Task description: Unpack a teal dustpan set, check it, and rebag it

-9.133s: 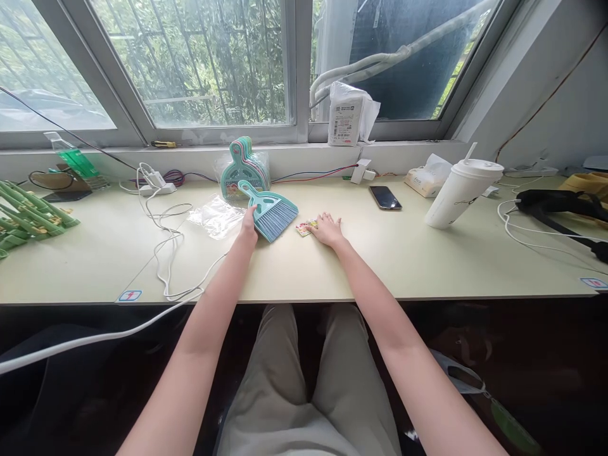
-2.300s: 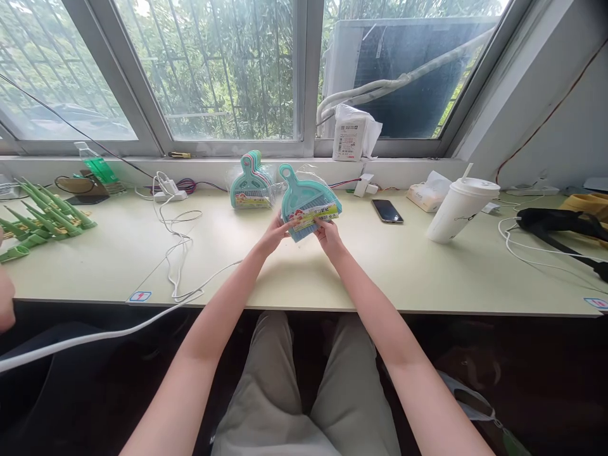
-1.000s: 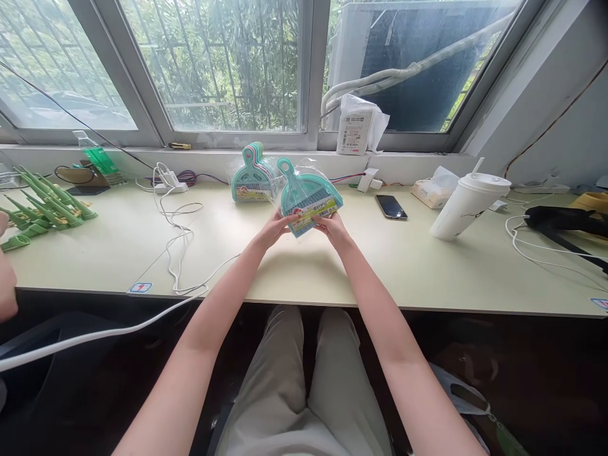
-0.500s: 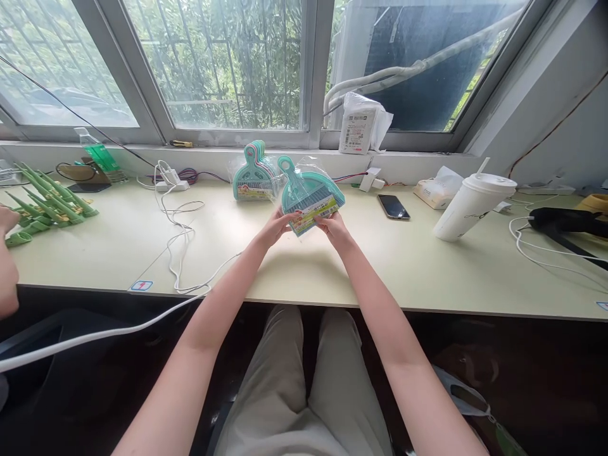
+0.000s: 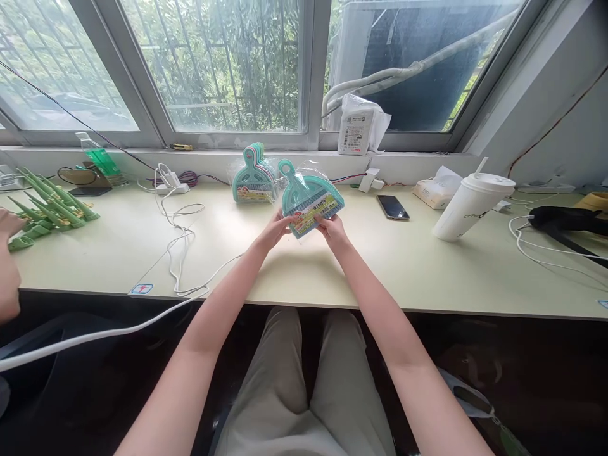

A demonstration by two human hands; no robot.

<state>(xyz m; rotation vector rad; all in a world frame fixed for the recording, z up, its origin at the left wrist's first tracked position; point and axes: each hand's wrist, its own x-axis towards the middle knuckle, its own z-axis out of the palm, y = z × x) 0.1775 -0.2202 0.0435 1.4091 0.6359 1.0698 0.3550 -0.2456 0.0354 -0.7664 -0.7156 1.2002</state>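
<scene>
Both of my hands grip a small teal dustpan and brush set (image 5: 313,201) wrapped in clear plastic, with a yellow printed label across its front. My left hand (image 5: 275,229) is closed on its lower left corner, and my right hand (image 5: 332,229) pinches the lower right edge. The set is held tilted over the desk, its ringed handle pointing up and to the left. Just behind and to its left stands a row of several similar wrapped dustpan sets (image 5: 255,177), upright near the window wall.
A phone (image 5: 393,207), a tissue pack (image 5: 437,188) and a tilted white cup (image 5: 472,206) are to the right. White cables (image 5: 178,240) cross the desk on the left. Further left lie green pointed pieces (image 5: 57,206), beside another person's hand (image 5: 7,266).
The held dustpan set has tipped very slightly, and its label shows more plainly. My hands keep their grip. The other person's hand at the left edge has shifted a little.
</scene>
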